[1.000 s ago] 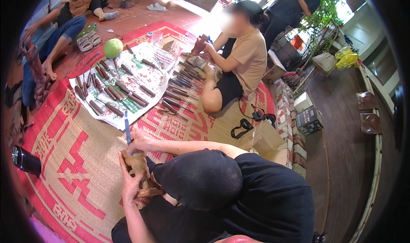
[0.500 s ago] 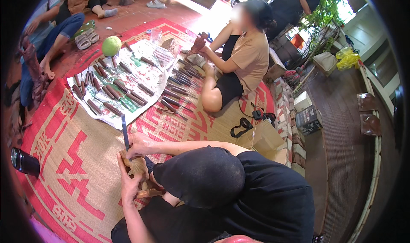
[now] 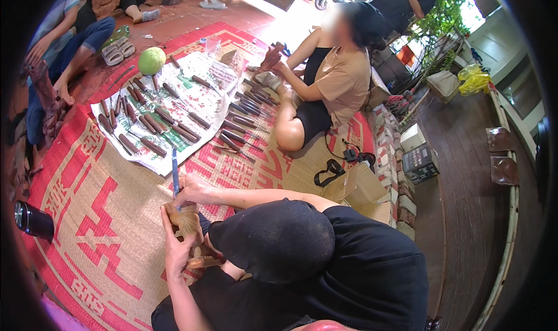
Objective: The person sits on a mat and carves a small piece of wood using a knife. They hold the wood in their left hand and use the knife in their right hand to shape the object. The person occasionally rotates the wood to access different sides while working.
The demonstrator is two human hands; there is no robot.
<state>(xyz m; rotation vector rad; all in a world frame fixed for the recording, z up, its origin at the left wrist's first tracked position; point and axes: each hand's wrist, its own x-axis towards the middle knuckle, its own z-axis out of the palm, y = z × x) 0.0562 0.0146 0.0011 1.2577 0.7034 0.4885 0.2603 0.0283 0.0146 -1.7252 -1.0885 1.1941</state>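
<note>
My left hand [image 3: 177, 246] is closed around a carved piece of light brown wood [image 3: 186, 221] and steadies it from the near left side. My right hand [image 3: 195, 190] pinches a slim blue-grey carving tool [image 3: 175, 171] that stands nearly upright, its lower end at the top of the wood. Fingers and wood hide that end. Below the carving, a wooden block [image 3: 201, 262] shows beside my left wrist. A rounded shape covered in black cloth [image 3: 273, 238] lies close to my right forearm and hides part of the space behind the carving.
Many brown-handled chisels [image 3: 154, 124] lie on a white printed sheet [image 3: 203, 101] on the red-patterned mat [image 3: 87, 214]. A green round fruit [image 3: 151, 61] sits at its far edge. Opposite, a person in a tan shirt [image 3: 343, 78] holds a carving. A black cylinder [image 3: 34, 220] stands left.
My right hand has shifted slightly up and right, and the tool's upper end has moved right, making it more upright. My left hand stays on the wood. The person opposite has leaned slightly right.
</note>
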